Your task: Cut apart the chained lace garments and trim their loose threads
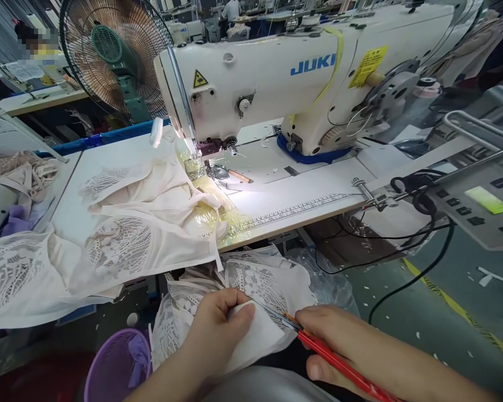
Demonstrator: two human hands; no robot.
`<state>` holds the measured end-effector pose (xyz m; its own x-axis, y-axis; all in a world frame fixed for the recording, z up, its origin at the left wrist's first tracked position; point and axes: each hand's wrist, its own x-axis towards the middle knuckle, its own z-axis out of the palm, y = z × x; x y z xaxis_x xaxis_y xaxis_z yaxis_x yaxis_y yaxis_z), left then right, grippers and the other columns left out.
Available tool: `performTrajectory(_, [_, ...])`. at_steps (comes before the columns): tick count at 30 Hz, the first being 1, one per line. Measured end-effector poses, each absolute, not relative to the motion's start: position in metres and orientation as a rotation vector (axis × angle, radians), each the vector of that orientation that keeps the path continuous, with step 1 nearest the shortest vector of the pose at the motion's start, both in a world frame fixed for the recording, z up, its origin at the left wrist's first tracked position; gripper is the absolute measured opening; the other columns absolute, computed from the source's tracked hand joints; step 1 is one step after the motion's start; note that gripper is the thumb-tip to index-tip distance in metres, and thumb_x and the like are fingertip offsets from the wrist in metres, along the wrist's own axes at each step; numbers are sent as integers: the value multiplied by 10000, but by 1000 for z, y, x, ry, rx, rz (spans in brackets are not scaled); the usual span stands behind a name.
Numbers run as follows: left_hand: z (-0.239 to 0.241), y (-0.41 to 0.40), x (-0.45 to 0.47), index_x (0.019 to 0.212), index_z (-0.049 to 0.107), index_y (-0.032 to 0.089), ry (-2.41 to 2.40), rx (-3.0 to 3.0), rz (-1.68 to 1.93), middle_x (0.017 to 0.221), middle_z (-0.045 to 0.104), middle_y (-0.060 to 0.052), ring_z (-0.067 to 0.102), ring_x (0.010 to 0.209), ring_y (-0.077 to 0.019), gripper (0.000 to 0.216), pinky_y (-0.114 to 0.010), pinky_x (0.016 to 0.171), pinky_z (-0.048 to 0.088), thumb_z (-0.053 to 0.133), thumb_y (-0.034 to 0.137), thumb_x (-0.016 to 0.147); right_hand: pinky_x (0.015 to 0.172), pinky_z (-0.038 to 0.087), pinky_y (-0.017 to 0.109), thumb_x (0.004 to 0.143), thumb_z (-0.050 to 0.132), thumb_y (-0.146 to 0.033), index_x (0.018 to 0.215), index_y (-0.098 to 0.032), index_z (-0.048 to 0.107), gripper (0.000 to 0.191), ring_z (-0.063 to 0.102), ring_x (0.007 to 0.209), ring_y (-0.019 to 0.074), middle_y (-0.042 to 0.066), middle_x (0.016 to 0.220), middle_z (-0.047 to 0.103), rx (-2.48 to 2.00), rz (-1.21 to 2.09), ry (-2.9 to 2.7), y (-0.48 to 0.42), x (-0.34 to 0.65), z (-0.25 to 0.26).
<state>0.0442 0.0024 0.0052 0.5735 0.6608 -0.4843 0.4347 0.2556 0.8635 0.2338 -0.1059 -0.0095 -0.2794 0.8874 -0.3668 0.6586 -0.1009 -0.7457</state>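
Observation:
Low in front of me, my left hand (224, 324) pinches the edge of a white lace bra (257, 279) between thumb and fingers. My right hand (331, 346) is closed around red-handled scissors (318, 343), whose metal blades point left along the fabric toward my left thumb. Whether the blades are apart I cannot make out. Part of the held bra is hidden behind my left hand. Above, more cream lace bras (126, 240) lie on the white sewing table (297, 209), some beneath the needle area of the sewing machine (260, 78).
A purple basket (104, 363) with purple cloth stands at the lower left. Behind the table is a large fan (113, 50). A control panel (482, 195) with hanging black cables juts in from the right. A clear plastic bag (327, 279) hangs below the table edge.

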Motion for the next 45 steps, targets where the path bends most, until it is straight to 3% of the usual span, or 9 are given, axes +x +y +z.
performTrajectory(7, [8,3,44,576,528,161,1034,1334,218,521,409,42,321,491,-89,198,-208,465,255,549,338,660,492,265,242,806,492,-483,608,-216,292,388,377,536,124,-14,621,436,-1836,1304,-1837,-108,226,-16])
performTrajectory(15, [4,5,39,599,577,149,1044,1380,261,557,465,22,379,529,-103,185,-210,507,299,564,312,685,469,252,244,822,463,-493,582,-218,280,409,319,504,115,-46,545,332,-1738,1081,-1629,-107,224,-29])
performTrajectory(20, [0,5,37,631,578,157,1050,1424,272,578,490,13,406,549,-118,206,-218,521,322,554,340,721,495,343,252,757,588,-460,647,-220,373,340,413,548,140,-19,616,446,-1561,934,-1390,-102,208,-15])
performTrajectory(24, [0,4,37,626,601,154,1045,1507,319,598,539,-5,463,600,-140,196,-229,575,361,575,321,725,507,348,253,777,569,-359,638,-218,401,259,442,548,147,-13,602,478,-1567,846,-1426,-93,191,-11])
performTrajectory(29, [-4,4,37,618,599,162,1036,1637,378,610,582,-24,535,626,-162,237,-244,593,419,536,311,791,457,279,228,727,503,-172,589,-228,302,250,367,496,121,-37,552,381,-1531,659,-1614,-83,187,-17])
performTrajectory(33, [-19,7,27,984,630,165,931,2019,466,960,654,-104,610,896,-229,227,-342,783,487,488,231,819,464,287,235,632,447,-107,590,-234,300,199,427,493,144,-19,531,441,-1655,431,-1843,-78,196,-28])
performTrajectory(37, [-38,-2,-4,1372,318,203,795,2449,507,1373,424,-172,388,1277,-296,609,-488,1001,381,525,195,799,469,300,266,693,438,-128,620,-245,347,166,491,490,189,14,543,516,-1799,317,-1878,-76,207,-39])
performTrajectory(42, [-71,-33,-54,1421,218,178,937,2792,467,1415,363,-220,259,1342,-380,723,-657,1010,251,544,154,775,527,397,322,772,426,-189,747,-221,461,54,613,638,271,112,764,655,-1885,186,-1862,-75,216,-30])
performTrajectory(45, [-88,-46,-81,1397,258,118,1252,2708,543,1343,451,-246,398,1267,-369,635,-643,986,308,505,168,814,564,442,332,766,449,-201,842,-214,482,84,630,714,266,108,873,669,-1816,175,-1774,-72,213,-4])
